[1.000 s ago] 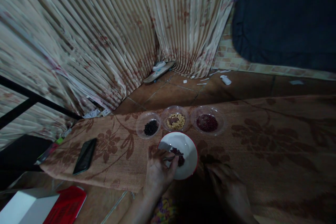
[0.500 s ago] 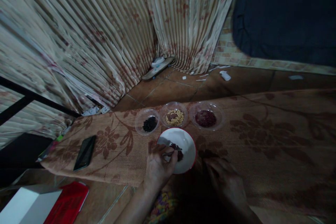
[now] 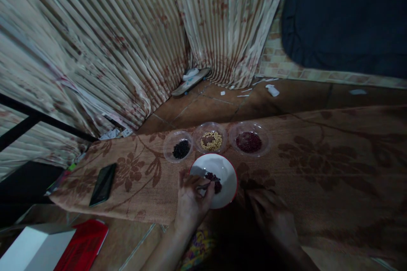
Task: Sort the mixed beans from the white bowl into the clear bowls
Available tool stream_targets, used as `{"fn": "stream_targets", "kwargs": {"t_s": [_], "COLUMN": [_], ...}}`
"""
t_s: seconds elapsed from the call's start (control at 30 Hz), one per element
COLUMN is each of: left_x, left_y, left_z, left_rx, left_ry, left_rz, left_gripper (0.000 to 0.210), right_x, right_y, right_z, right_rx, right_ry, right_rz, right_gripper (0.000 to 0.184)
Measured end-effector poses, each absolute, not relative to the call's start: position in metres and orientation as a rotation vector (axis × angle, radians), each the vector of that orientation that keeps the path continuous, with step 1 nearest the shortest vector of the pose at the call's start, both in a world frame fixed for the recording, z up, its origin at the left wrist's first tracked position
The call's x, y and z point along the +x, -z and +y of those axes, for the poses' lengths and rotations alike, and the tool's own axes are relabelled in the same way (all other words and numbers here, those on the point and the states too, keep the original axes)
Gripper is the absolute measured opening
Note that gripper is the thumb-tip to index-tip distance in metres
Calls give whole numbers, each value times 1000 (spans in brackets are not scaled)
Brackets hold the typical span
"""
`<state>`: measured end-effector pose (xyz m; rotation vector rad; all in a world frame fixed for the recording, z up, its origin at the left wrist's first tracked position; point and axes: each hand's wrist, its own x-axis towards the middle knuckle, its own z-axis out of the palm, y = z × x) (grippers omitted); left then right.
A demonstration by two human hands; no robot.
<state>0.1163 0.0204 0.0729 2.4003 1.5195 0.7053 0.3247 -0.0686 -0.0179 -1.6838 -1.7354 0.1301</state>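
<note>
My left hand reaches over the near left rim of a white bowl with a red edge. Its thumb and fingers pinch a thin, greyish utensil whose kind is too dark to make out. Small dark red beans lie at the bottom of the bowl, beside the fingertips. Just right of the bowl, low over the cloth, my right hand is in deep shadow with its fingers bent; whether it holds anything is hidden. Beyond the bowl stand clear dishes of black beans, yellow soybeans and red beans.
A brown floral cloth covers the low table. To the left lies a phone. A white box and a red packet are at the lower left. Striped curtains hang behind, with a skateboard on the tiled floor.
The view has shifted very slightly. Both hands and the bowl keep nearly the same places, and the left hand still pinches the utensil.
</note>
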Motion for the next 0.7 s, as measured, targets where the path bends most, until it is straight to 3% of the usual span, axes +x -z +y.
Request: {"fn": "stream_targets", "kwargs": {"t_s": [0.4,0.7], "left_x": [111,147], "left_y": [-72,-120], "left_z": [24,67], "left_rx": [2388,2329], "left_ry": [-778,-907], "left_rz": [1489,1374], "left_gripper": [18,18], "right_x": [324,323], "right_y": [18,19], "right_z": [-69,-68], "right_rx": [-1696,-1698], "right_ry": [-142,-168], "right_rz": [-1723,-1684], "right_gripper": [23,25]}}
